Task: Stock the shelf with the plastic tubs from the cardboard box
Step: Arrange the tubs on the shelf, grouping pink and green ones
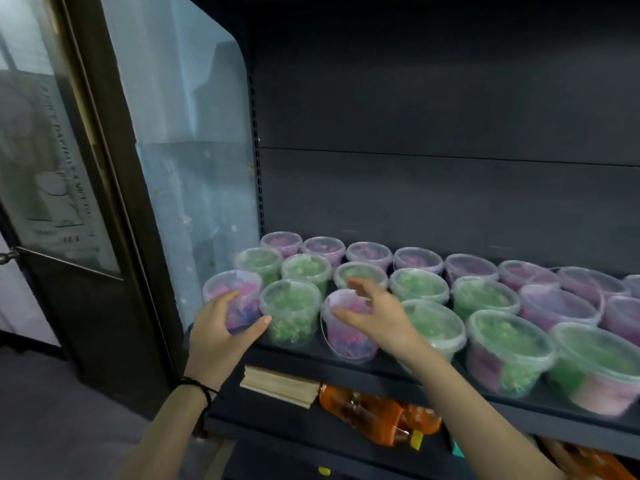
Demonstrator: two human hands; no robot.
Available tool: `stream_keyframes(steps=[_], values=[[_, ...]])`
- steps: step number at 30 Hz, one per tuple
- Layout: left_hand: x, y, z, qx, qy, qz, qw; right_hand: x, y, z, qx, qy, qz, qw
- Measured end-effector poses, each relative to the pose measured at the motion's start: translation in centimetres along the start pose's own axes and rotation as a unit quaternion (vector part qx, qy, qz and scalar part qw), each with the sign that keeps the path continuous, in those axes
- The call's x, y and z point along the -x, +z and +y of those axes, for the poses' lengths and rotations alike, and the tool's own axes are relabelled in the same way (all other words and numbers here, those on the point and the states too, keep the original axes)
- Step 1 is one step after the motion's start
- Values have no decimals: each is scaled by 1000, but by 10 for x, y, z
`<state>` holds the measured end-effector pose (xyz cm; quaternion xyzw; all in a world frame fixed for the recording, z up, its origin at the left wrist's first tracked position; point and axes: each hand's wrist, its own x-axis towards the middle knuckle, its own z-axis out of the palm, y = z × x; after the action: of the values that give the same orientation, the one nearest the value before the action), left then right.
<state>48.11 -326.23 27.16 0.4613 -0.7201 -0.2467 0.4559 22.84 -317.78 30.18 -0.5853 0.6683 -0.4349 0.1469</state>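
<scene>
Head view, the only one. The shelf (298, 355) carries three rows of lidded plastic tubs with pink and green fill, running from the left end out past the right of frame. The cardboard box is not in sight.

Left grip (221, 327): fingers and thumb are curled round the corner pink tub (239, 289). It stands at the shelf's front-left corner, just beside the glass side panel (194, 168). It is upright, with its base on the shelf as far as I can tell.

Right grip (367, 313): fingers are spread and loose over the front pink tub (346, 337) at the front edge, holding nothing. I can't tell if they touch the lid. A green tub (291, 310) stands between the two pink ones.

Step, by my reading: seating and squaring the front-row tubs at the left end.

Next move calls for letting go of the corner tub without tipping it. Both pink tubs then want nudging back from the front edge into line. After that, back to the box, if any tubs are left in it.
</scene>
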Motion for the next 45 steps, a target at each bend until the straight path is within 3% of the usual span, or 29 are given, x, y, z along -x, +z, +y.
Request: stream_keyframes(steps=[4,9,14,18,22,26,29,33,36,38,41,45], values=[[-47,-1,-22,-40,8,27,999,-40,35,-14,50,-17,-88,995],[-78,4,-55,-113,-23,14,993,-66,57,-26,183,17,-101,978],[-86,8,-67,73,-26,-30,997,-72,72,-38,197,59,-160,965],[-92,10,-75,79,-38,-39,995,-70,79,-42,256,59,-184,947],[-96,9,-78,84,-37,-51,994,-70,81,-44,202,63,-132,968],[-93,4,-72,80,-26,-72,994,-72,65,-47,-3,103,-35,994],[-94,-3,-62,-27,-11,-87,996,-76,38,-48,-59,117,76,988],[-96,-1,-42,-179,54,-12,982,-79,-12,-41,-33,107,193,975],[-96,18,-17,-117,152,31,981,-80,-53,-20,41,128,218,967],[-94,41,0,-68,187,-12,980,-78,-79,-2,102,145,230,957],[-97,80,15,-68,133,-108,983,-71,-113,28,160,174,239,942],[-121,111,22,-211,10,-158,965,-60,-151,66,201,216,243,924]])
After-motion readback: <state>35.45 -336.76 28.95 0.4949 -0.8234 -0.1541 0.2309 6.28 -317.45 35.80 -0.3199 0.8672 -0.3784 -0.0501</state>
